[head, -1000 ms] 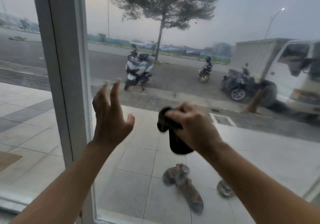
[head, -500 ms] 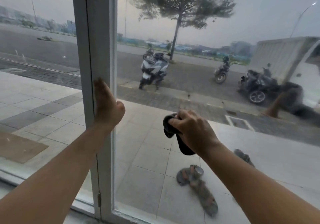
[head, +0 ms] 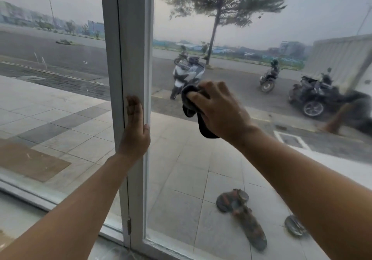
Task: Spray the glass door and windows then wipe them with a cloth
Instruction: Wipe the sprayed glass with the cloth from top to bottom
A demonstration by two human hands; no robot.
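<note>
My right hand (head: pixel 219 112) grips a dark grey cloth (head: pixel 191 106) and presses it against the glass door pane (head: pixel 251 38), about mid-height and close to the frame. A tail of the cloth hangs below my fingers. My left hand (head: pixel 134 131) lies flat against the white door frame (head: pixel 132 38), fingers together and pointing up, holding nothing. The window pane (head: pixel 50 78) to the left of the frame looks hazy. No spray bottle is in view.
A hinge (head: pixel 129 226) sits low on the frame, above the sill (head: pixel 24 191). Beyond the glass are a tiled pavement, an angle grinder (head: pixel 241 217) and a loose disc (head: pixel 295 224) on the tiles, parked scooters (head: pixel 188 74), a tree and a white truck (head: pixel 342 58).
My left hand went from open in the air to flat on the door frame. My right hand carried the cloth upward on the glass. The view shifted to the left.
</note>
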